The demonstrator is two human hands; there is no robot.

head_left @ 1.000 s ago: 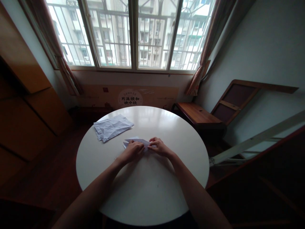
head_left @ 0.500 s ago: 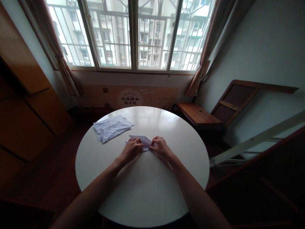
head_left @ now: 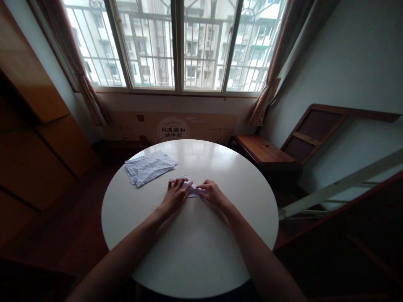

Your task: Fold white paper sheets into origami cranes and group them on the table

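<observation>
A small folded sheet of white paper lies at the middle of the round white table, partly hidden under my fingers. My left hand rests over its left side, fingers spread and thumb stretched toward the right. On the opposite side, my right hand has thumb and forefinger closed on the paper's right end, with the other fingers curled. Farther back to the left is a loose pile of creased white papers.
The white table has a curved edge all round. A low wooden bench stands beyond its right side, near a slanted pale metal frame. Behind the table, a printed cardboard panel leans below the barred window.
The raised flap of the folded paper now lies lower. My left fingers have spread out from a closer grip, while my right hand stays at the right end. The view has shifted slightly.
</observation>
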